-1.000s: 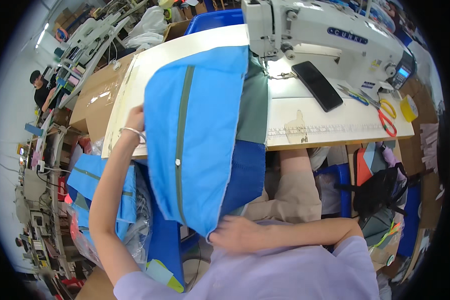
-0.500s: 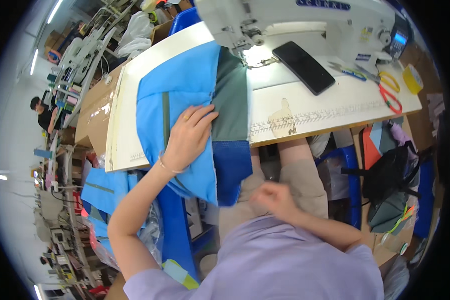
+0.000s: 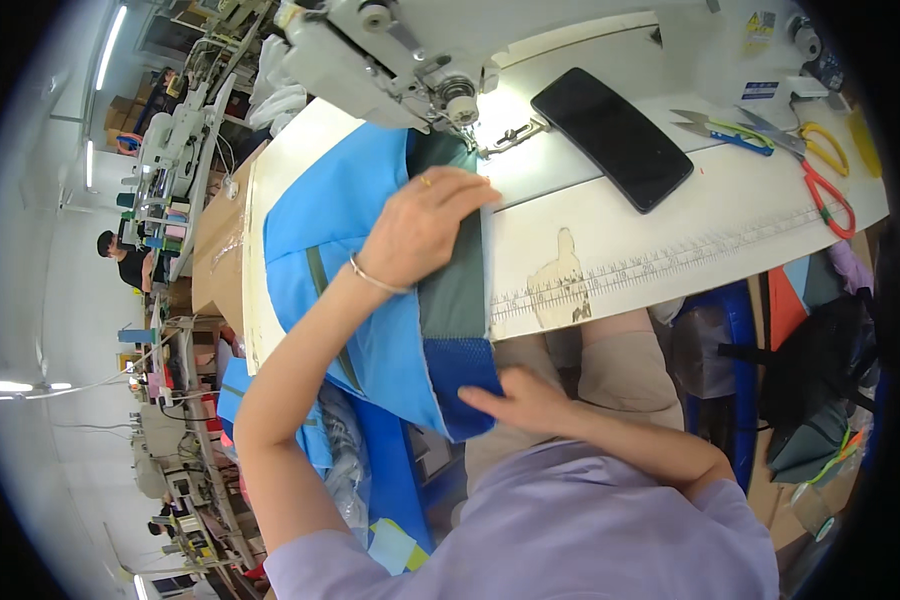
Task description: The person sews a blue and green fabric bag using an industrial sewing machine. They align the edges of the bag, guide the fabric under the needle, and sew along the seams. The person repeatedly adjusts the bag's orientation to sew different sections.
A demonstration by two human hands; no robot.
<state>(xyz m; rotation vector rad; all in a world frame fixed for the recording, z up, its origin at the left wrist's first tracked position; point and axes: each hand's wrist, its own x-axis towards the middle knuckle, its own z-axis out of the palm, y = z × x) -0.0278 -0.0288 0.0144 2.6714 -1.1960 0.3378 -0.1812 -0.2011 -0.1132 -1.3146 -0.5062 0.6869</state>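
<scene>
A sewn fabric panel [image 3: 370, 215] of light blue, grey-green and dark blue mesh lies over the table's front edge, its upper end under the sewing machine's needle area [image 3: 467, 135]. My left hand [image 3: 420, 228], wearing a ring and bracelet, is arched over the grey-green strip. Its fingers are closed together at the strip's right edge, just below the presser foot; the thumb is hidden. Lower down, my right hand [image 3: 530, 402] pinches the dark blue mesh end [image 3: 457, 375], which hangs above my lap, with the thumb on top.
A black phone [image 3: 615, 138] rests on the white sewing table [image 3: 650, 260], with snips [image 3: 722, 132] and red-and-yellow-handled scissors [image 3: 815, 170] beyond it. Blue fabric pieces [image 3: 313, 440] hang at lower left. A black bag [image 3: 815, 360] lies at right. A person [image 3: 125, 258] sits far left.
My left hand has moved up and right to the grey-green edge. My right hand has come from above my lap to the mesh end and taken hold. The view has shifted closer to the machine.
</scene>
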